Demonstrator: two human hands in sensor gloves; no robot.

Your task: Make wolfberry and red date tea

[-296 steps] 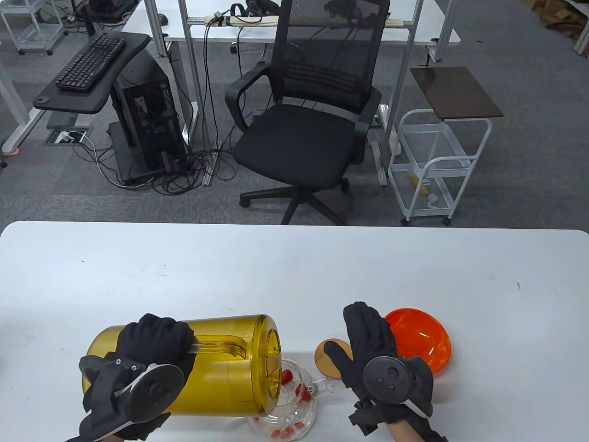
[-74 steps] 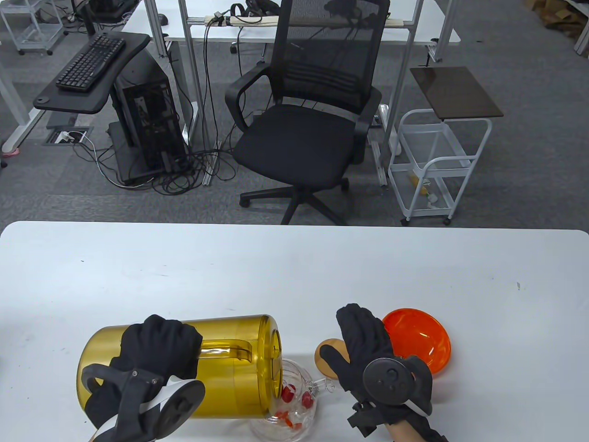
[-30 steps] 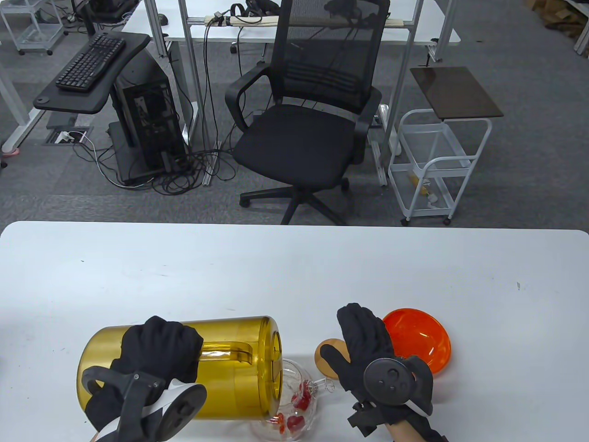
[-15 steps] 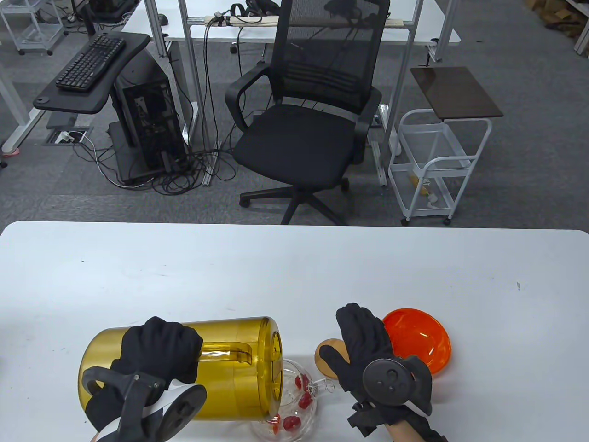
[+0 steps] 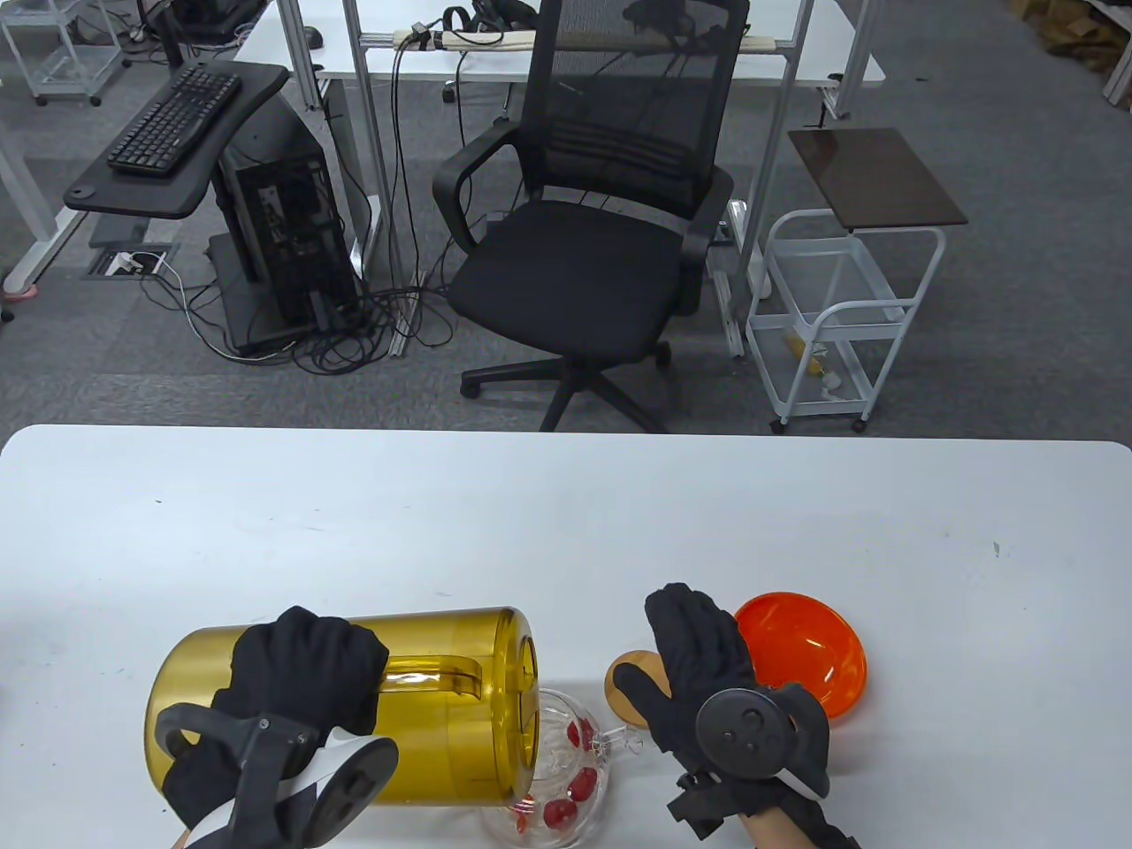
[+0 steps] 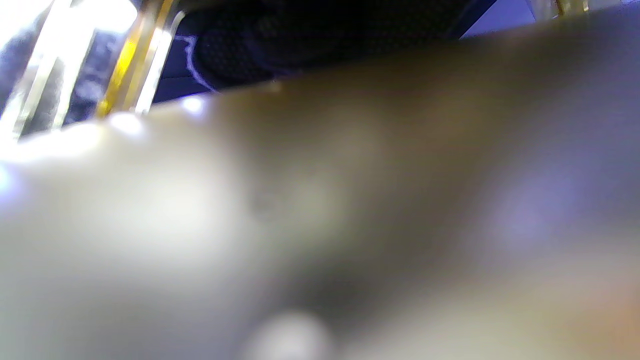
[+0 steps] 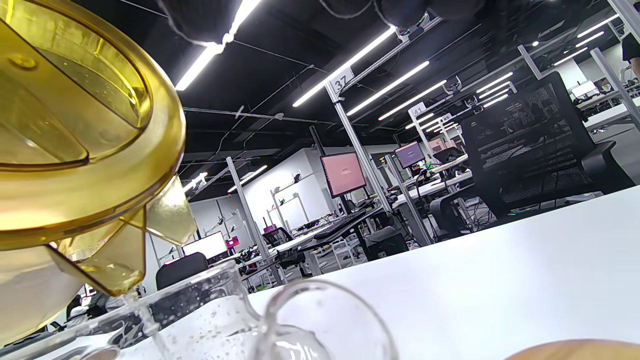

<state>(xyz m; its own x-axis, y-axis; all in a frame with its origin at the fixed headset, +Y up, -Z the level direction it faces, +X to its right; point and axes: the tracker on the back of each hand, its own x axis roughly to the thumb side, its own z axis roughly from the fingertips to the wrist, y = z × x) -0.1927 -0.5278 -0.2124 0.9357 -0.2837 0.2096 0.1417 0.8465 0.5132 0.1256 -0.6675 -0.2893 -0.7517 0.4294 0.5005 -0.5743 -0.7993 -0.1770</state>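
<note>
Nearest me, at the table's front edge, sits the round clear glass teapot with red dates and wolfberries floating inside it. My left hand is wrapped around the handle of the large translucent amber plastic pitcher, which I hold tipped on its side above the white table, its mouth facing right over the teapot. In the right wrist view the pitcher's spout points down and a thin stream of water falls from it into the teapot's open top. The left wrist view is a blur of amber and glove, and tells me little else.

My right hand lies flat and open, fingers stretched away from me, just to the right of the teapot; it partly covers the round wooden lid, though I cannot tell whether it presses on it. Just beyond and to the right of that hand rests the shallow translucent orange bowl.

Past the table's far edge stands a black mesh office chair, with a white wire trolley to its right.
</note>
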